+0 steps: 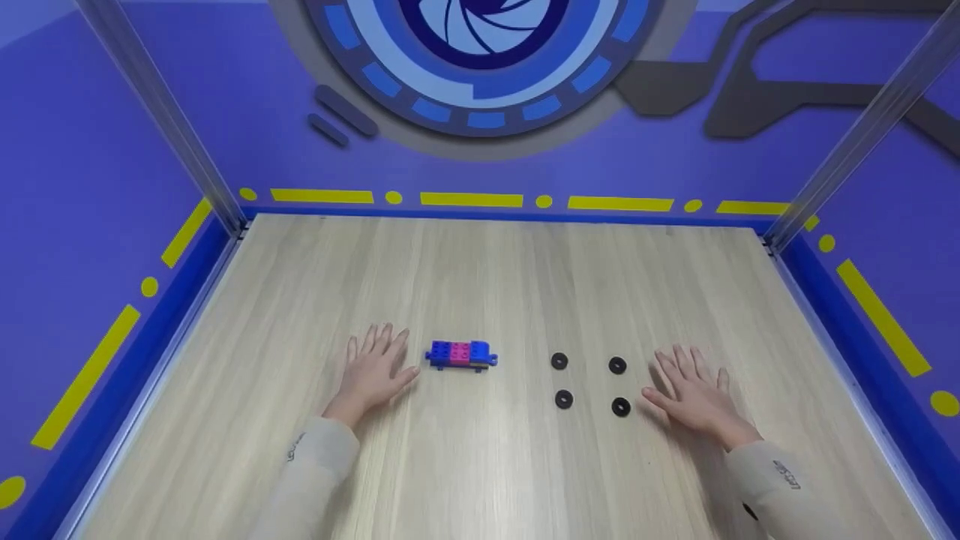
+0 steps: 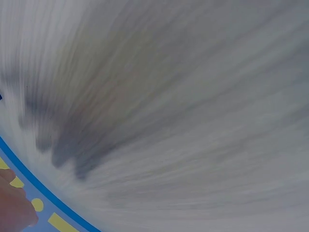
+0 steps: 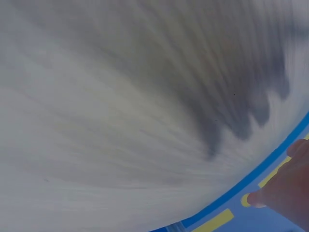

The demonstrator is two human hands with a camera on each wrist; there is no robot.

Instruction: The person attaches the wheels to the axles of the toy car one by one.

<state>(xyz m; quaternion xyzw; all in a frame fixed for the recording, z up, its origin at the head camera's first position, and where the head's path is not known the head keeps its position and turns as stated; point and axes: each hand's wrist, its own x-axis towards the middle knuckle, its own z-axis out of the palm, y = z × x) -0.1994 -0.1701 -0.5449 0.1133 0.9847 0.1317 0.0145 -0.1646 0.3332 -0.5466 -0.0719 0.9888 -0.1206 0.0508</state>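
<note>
Four round black rings (image 1: pixel 621 414) lie between my spread right fingers (image 1: pixel 685 363) and a blue-and-pink studded block (image 1: pixel 460 352) on the pale worktop (image 1: pixel 480 277); left fingers (image 1: pixel 382 341) spread too, both empty. Seemingly nothing's started; lifting calls for pinching.

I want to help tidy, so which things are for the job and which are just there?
Likely for the job:
blue-and-pink block toy, near the left hand
four black rings, near the right hand

Just there:
wooden table
patterned back wall
</note>
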